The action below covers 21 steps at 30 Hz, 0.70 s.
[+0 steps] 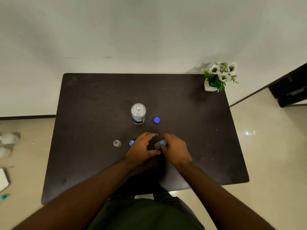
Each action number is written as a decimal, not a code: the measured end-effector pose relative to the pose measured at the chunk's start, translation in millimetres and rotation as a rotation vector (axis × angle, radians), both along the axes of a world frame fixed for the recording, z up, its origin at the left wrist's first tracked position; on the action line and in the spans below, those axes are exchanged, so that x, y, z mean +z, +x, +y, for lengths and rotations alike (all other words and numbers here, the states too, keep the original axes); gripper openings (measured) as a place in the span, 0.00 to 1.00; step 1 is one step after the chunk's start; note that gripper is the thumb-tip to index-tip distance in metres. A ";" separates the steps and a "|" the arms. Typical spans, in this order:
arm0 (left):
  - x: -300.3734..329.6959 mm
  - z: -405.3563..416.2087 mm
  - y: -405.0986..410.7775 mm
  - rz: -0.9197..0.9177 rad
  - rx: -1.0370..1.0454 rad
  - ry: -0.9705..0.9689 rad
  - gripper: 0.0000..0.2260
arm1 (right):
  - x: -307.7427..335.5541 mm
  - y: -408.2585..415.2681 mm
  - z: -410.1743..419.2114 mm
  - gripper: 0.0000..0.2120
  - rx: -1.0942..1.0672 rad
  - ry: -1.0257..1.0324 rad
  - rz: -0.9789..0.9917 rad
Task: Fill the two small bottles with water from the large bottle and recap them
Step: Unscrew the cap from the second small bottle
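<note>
The large clear bottle (138, 113) stands uncapped near the middle of the dark table (93, 103), its blue cap (156, 120) lying just to its right. One small bottle (117, 143) stands open at the left, with a blue cap (131, 143) beside it. A second small bottle (157, 145) sits between my hands. My right hand (176, 149) has its fingers on a blue cap (163, 142) at that bottle's top. My left hand (142, 146) is next to the bottle with its thumb against it and its fingers spread above.
A white pot of artificial flowers (219, 77) stands on the table's far right corner. A wall runs behind the table. Pale objects (8, 140) lie on the floor at the left, and dark furniture (290, 90) stands at the right.
</note>
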State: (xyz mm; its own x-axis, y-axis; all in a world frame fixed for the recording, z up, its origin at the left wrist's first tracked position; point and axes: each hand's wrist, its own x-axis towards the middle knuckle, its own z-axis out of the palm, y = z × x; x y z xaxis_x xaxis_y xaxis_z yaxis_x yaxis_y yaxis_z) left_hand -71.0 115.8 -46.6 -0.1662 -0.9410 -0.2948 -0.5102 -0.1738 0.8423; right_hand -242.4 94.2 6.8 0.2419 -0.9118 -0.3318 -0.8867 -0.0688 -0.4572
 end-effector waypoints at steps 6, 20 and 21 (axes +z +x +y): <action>68.7 -12.6 -1.0 0.136 0.058 -0.131 0.18 | 74.4 -13.2 -16.7 0.11 0.045 -0.170 -0.247; 362.7 -94.8 34.7 0.311 0.232 -0.610 0.08 | 363.2 31.4 -128.4 0.12 0.318 -0.504 -0.677; 382.9 -99.8 38.4 0.317 0.239 -0.644 0.07 | 383.6 35.9 -133.9 0.12 0.333 -0.534 -0.688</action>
